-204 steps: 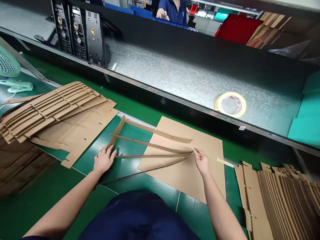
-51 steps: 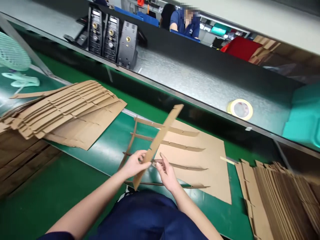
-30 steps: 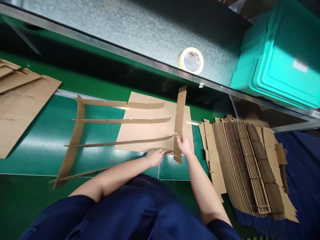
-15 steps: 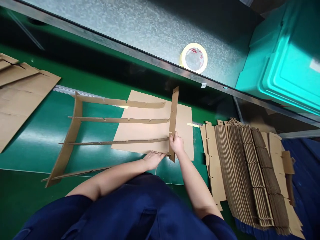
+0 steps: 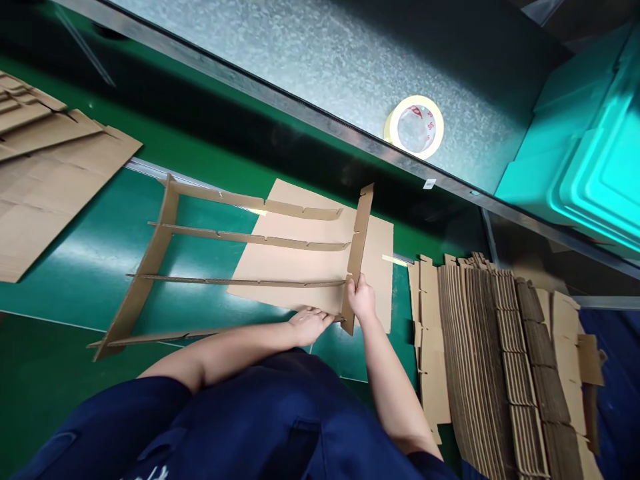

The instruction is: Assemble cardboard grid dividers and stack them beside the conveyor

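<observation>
Two hands meet at one corner: the right hand (image 5: 363,299) grips the slotted crosspiece (image 5: 361,233) over the cardboard sheet (image 5: 285,263), the left hand (image 5: 310,325) curls closed on the nearest long strip (image 5: 175,335). Slot-fitting seems underway; seating calls for squarely aligned notches.

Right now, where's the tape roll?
Head view, upper right: the tape roll lies flat on the grey metal shelf, by its front edge, left of the teal bin.
</observation>
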Demonstrator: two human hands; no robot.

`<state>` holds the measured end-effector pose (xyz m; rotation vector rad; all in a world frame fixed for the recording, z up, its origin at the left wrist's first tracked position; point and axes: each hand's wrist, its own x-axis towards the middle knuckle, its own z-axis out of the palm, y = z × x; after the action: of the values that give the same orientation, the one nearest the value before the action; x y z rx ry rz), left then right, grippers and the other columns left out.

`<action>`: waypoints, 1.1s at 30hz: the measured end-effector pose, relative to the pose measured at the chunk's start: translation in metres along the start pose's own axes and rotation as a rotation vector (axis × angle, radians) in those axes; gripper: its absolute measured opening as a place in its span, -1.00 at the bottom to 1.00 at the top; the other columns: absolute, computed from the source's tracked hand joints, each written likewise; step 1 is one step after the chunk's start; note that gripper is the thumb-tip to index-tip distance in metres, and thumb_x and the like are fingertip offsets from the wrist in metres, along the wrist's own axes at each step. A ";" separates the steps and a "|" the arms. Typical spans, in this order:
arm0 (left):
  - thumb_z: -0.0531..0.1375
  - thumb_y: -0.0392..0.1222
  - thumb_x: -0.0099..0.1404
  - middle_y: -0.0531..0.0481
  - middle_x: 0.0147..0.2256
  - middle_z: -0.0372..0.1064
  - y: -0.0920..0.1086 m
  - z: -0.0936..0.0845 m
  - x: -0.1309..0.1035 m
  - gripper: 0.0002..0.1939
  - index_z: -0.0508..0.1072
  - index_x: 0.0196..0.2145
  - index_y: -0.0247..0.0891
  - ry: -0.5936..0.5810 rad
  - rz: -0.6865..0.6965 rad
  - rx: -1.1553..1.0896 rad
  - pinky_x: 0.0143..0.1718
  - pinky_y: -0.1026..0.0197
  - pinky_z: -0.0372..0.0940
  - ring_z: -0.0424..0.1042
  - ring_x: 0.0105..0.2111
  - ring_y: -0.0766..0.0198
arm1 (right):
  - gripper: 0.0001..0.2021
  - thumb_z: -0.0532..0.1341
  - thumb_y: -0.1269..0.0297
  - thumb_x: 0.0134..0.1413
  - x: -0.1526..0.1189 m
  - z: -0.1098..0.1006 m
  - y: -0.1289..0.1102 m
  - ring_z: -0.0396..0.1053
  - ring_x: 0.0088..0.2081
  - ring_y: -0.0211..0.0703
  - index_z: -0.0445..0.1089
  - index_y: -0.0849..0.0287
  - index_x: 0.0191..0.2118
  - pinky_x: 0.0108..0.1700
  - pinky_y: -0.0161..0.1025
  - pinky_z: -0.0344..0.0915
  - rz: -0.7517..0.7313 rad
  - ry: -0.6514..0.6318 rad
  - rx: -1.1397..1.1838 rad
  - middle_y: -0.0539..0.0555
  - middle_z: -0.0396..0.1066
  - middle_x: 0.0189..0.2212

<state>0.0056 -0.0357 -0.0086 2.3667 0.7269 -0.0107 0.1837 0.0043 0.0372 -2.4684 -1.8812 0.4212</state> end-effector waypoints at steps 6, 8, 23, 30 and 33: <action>0.07 -0.36 0.19 -0.15 -0.03 0.40 0.000 -0.002 0.001 -0.41 0.17 0.19 -0.21 -0.019 0.020 0.040 -0.02 0.05 0.24 0.36 -0.02 0.09 | -0.72 -0.10 0.21 0.26 0.003 0.003 0.002 0.36 -0.45 -0.10 0.22 0.24 -0.08 -0.40 -0.28 0.09 0.026 0.001 0.002 0.08 0.42 -0.49; 0.07 -0.35 0.20 -0.16 -0.04 0.41 0.000 -0.003 0.001 -0.44 0.19 0.17 -0.24 -0.033 0.024 0.052 -0.03 0.05 0.24 0.36 -0.03 0.08 | -0.71 -0.11 0.17 0.26 0.003 0.004 0.006 0.35 -0.47 -0.10 0.22 0.22 -0.10 -0.41 -0.28 0.09 0.025 -0.006 0.024 0.05 0.39 -0.52; 0.04 -0.32 0.25 -0.08 0.01 0.39 -0.003 -0.007 0.001 -0.36 0.05 0.27 -0.04 -0.064 0.048 0.003 -0.04 0.04 0.23 0.31 0.00 0.07 | -0.73 -0.08 0.24 0.29 0.005 0.008 -0.007 0.40 -0.39 -0.11 0.24 0.25 -0.06 -0.37 -0.29 0.11 0.038 -0.024 -0.037 0.13 0.48 -0.38; 0.10 -0.33 0.20 -0.07 0.01 0.39 -0.003 -0.004 0.004 -0.33 0.08 0.25 -0.01 -0.059 0.034 0.021 -0.02 0.05 0.21 0.31 0.01 0.09 | -0.74 -0.07 0.25 0.31 0.000 0.010 -0.007 0.41 -0.39 -0.11 0.22 0.26 -0.03 -0.38 -0.29 0.10 0.044 -0.050 -0.079 0.14 0.49 -0.37; 0.13 -0.30 0.21 -0.06 -0.02 0.41 -0.002 -0.004 0.002 -0.36 0.11 0.22 -0.01 -0.039 0.029 0.022 -0.05 0.07 0.22 0.34 -0.02 0.11 | -0.74 -0.06 0.25 0.31 0.001 0.010 -0.004 0.41 -0.38 -0.11 0.22 0.25 -0.03 -0.37 -0.29 0.12 0.032 -0.049 -0.052 0.13 0.49 -0.37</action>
<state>0.0053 -0.0311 -0.0075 2.3907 0.6766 -0.0526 0.1776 0.0050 0.0277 -2.5477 -1.8965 0.4433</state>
